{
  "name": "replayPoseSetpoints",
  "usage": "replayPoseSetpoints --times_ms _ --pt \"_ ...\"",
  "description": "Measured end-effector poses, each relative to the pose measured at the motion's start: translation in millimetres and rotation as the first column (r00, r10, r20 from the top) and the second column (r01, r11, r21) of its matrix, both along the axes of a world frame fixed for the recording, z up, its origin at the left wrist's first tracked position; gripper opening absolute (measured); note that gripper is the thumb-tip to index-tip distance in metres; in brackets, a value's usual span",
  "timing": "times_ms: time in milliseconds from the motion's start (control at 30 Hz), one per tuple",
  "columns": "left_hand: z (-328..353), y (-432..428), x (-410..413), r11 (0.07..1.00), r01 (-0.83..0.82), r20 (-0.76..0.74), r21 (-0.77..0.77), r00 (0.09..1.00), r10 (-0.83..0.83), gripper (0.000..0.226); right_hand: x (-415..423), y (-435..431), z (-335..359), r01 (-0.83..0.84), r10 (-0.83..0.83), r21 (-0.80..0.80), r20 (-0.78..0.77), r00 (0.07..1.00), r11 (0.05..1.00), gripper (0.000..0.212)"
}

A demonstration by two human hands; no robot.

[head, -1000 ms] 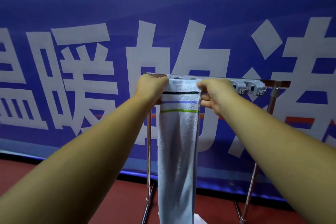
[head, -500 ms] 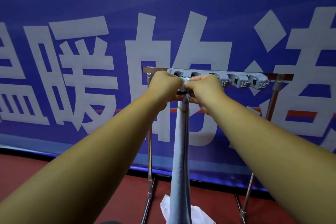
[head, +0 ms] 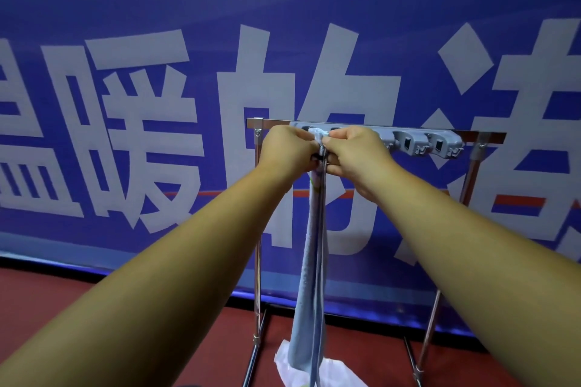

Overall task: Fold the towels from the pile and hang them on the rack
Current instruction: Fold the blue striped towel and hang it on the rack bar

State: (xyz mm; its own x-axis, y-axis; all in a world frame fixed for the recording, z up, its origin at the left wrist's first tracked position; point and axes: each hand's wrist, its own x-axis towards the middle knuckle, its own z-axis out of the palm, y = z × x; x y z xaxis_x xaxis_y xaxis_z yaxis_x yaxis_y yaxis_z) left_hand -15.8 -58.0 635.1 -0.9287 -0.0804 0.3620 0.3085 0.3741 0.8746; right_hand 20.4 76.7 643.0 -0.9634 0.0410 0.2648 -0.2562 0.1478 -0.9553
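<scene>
A pale blue-white towel [head: 309,292] hangs straight down from the metal rack [head: 485,135], gathered into a narrow strip. Its top edge is bunched at the left end of the grey clip bar [head: 412,141] on the rack's top rail. My left hand [head: 287,151] and my right hand [head: 353,151] are pressed close together there, both pinching the towel's bunched top against the bar. The towel's stripes are mostly hidden between my hands.
A blue banner [head: 283,25] with large white characters fills the wall right behind the rack. The rack's legs [head: 257,308] stand on a red floor [head: 47,298]. A white crumpled bag or cloth [head: 333,372] lies on the floor beneath the towel.
One second ago the towel hung spread flat with its stripes showing. My hands have since drawn together, squeezing its top into a narrow bunch at the clip bar.
</scene>
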Motion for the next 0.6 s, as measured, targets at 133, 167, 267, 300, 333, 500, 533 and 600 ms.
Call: replayPoseSetpoints --times_ms 133,167,267,300,333,500,533,600 --pt "-4.8 -3.6 -2.6 0.999 0.000 -0.024 0.038 1.000 0.001 0.020 -3.9 5.7 -1.9 -0.077 0.077 0.010 0.024 0.997 0.997 0.023" --pt "-4.9 -4.5 -3.3 0.999 0.000 -0.026 0.048 1.000 0.002 0.013 -3.4 6.0 -1.4 -0.091 0.090 0.021 0.025 0.996 0.996 0.026" --pt "-4.2 -8.1 -4.6 0.992 0.022 0.001 0.126 1.000 -0.023 0.020 -2.4 7.6 -1.5 -0.120 0.120 -0.018 0.009 0.993 0.993 0.026" --pt "-4.6 -9.6 -6.2 0.988 0.043 0.018 0.149 0.999 -0.046 0.028 -1.7 8.7 -0.8 -0.122 0.123 -0.057 0.006 0.992 0.991 0.025" --pt "-4.8 -11.0 -6.3 0.988 0.056 0.036 0.146 0.997 -0.062 0.036 -1.8 9.9 0.0 -0.121 0.123 -0.100 0.006 0.992 0.988 0.024" --pt "-0.4 -21.4 1.1 0.992 0.127 0.008 0.022 0.992 -0.127 0.040 -4.2 11.6 4.8 -0.085 0.094 -0.225 0.028 0.995 0.971 0.019" --pt "-0.3 -23.9 3.3 0.982 0.183 0.018 0.039 0.983 -0.184 0.043 -5.5 12.1 5.7 -0.081 0.089 -0.236 0.024 0.996 0.968 0.017" --pt "-2.6 -30.2 5.3 0.952 0.287 0.082 0.104 0.952 -0.296 0.055 -7.1 13.8 8.6 -0.087 0.094 -0.276 0.013 0.995 0.957 0.016"
